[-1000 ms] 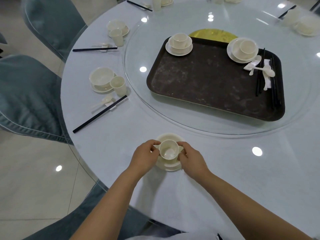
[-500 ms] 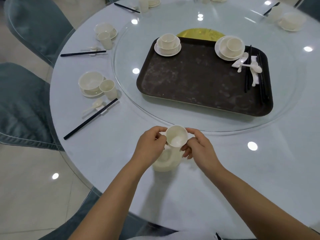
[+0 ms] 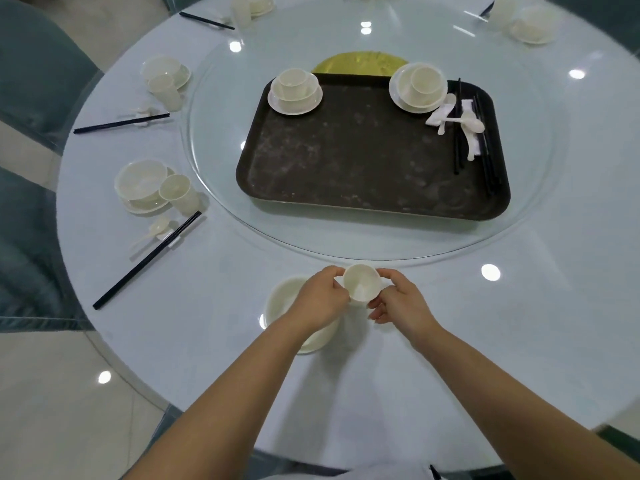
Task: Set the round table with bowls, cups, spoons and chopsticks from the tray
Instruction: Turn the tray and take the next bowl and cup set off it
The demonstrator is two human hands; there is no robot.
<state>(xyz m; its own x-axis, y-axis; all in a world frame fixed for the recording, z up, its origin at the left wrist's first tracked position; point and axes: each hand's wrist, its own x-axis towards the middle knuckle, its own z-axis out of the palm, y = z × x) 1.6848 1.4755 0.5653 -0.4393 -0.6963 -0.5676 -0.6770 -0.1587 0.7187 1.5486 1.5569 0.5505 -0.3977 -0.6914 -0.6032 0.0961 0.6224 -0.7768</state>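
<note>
Low in the frame's centre, the left hand (image 3: 320, 297) and right hand (image 3: 401, 306) are pinching a cup (image 3: 362, 282) between them, fingers curled round its rim. The bowl (image 3: 294, 317) is sitting just left of the cup, partly under the left hand. Farther up, the tray (image 3: 363, 161) is carrying two more sets, spoons and chopsticks (image 3: 459, 133).

The round white bench (image 3: 450, 341) carries a glass turntable (image 3: 214, 140) at its centre, with a dark tray (image 3: 363, 161) on it. At 9 o'clock lie a bowl on a saucer (image 3: 142, 185), a cup (image 3: 180, 194), a spoon (image 3: 156, 230) and black chopsticks (image 3: 145, 261). A bowl (image 3: 280, 303) stands at 6 o'clock.
</note>
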